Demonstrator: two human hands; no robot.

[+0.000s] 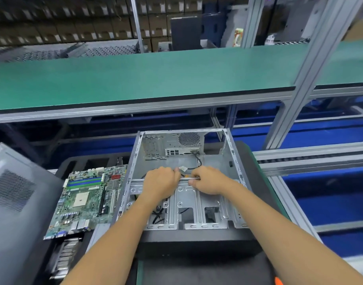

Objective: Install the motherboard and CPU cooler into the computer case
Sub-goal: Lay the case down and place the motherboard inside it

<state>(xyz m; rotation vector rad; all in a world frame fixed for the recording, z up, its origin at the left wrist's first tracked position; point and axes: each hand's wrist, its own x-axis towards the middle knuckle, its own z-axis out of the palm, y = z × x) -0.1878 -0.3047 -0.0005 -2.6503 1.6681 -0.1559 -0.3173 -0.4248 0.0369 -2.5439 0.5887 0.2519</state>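
A long green conveyor belt crosses the far half of the view on a grey aluminium frame, with stacked brown cartons on shelves beyond it and blue surfaces below on the right. On the near side, a dark desk carries the work.

The open computer case lies on its side in the middle of the desk, its bare metal floor facing up, the round fan grille and rear port cut-outs on the far wall and the drive-bay rails toward the near end. A grey side panel with a mesh vent leans at the far left. Between that panel and the case, the green motherboard lies flat outside the case, just beside its left wall, socket up. At its near edge sits a finned part, possibly the cooler, though it is too blurred to tell.

Both bare forearms reach in from the near edge and converge over the middle of the case. The left hand is knuckles-up with its fingers curled down at the crossbar. The right hand is likewise curled, thumb tucked underneath. Both pinch the black cable that runs from the far wall, where a small white tag sits between the two hands.
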